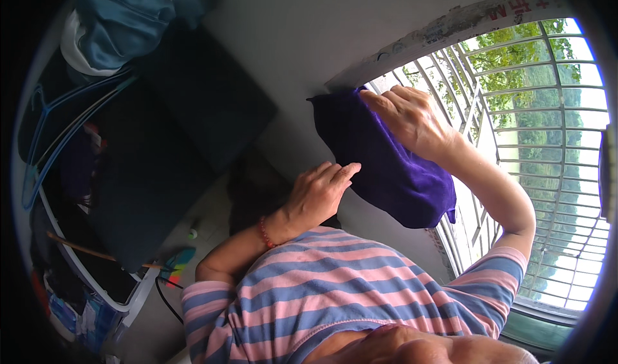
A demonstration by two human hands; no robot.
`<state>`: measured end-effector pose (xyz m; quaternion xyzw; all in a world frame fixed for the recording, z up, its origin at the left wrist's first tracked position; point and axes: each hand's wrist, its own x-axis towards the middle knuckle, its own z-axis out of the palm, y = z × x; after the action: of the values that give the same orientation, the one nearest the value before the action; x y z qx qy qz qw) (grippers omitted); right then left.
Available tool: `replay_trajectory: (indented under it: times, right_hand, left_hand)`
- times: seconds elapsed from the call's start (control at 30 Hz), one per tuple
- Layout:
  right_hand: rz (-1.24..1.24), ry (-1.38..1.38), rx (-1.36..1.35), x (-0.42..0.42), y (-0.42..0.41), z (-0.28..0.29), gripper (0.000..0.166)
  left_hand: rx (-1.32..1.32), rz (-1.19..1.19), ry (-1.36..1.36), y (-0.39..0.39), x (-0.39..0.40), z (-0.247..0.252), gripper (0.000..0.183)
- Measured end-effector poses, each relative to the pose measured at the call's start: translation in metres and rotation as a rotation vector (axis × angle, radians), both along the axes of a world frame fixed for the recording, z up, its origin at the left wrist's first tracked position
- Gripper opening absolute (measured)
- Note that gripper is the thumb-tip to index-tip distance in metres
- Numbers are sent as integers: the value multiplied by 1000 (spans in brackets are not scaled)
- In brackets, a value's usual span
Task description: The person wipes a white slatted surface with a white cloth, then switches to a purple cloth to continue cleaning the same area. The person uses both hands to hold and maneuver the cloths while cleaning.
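Observation:
A dark purple cloth (386, 166) hangs in front of the pale wall beside the window, in the middle right of the head view. Its top edge is pinched between the thumb and fingers of my right hand (410, 115). Lower and to the left, my left hand (322, 190) has its fingers loosely bent, with one fingertip over the cloth's left edge. Whether that hand grips any of the fabric cannot be seen. A red bead bracelet (264, 232) circles my left wrist.
At right is a window with metal bars (531, 122). Blue plastic hangers (43, 146) and teal satiny fabric (125, 21) are at upper left, near large dark panels (207, 93). Lower left stands a white-rimmed container (72, 267) with a thin stick across it.

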<state>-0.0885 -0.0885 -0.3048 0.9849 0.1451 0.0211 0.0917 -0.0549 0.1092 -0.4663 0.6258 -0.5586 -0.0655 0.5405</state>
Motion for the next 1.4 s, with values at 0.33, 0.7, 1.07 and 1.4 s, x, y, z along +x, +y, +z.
replay_trajectory:
  times: [0.33, 0.7, 1.07, 1.4]
  right_hand:
    - [166, 37, -463, 7, 16, -7, 26]
    - [-180, 246, -325, -44, 30, 0, 12]
    - [-567, 96, -70, -135, 55, 29, 19]
    - [-408, -246, 168, -75, 30, -26, 16]
  left_hand:
    - [-64, 14, -17, -6, 13, 1, 39]
    - [-82, -69, 39, -7, 10, 5, 40]
    - [-122, -150, -10, -23, 12, 26, 32]
    - [-115, -113, -46, -37, 23, 34, 30]
